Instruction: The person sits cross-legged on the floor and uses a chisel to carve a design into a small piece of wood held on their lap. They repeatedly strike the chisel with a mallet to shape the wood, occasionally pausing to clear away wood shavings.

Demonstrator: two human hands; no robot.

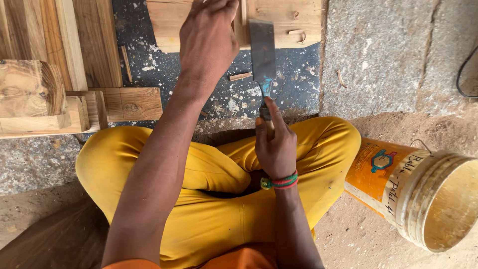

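My right hand [275, 144] grips the wooden handle of a wide flat chisel [263, 55], index finger stretched along it; the steel blade points away from me and its edge rests on a pale wooden block [294, 22] at the top of the view. My left hand [208, 37] lies palm down on that same block, just left of the blade, fingers partly out of frame. I sit cross-legged in yellow trousers [209, 209], and a red and green band circles my right wrist.
Wooden planks and offcuts [45, 94] are stacked at the left on a dark mat [234, 94] strewn with chips. An orange and cream plastic bucket [423, 194] lies on its side at the right. Rough stone and sandy ground surround me.
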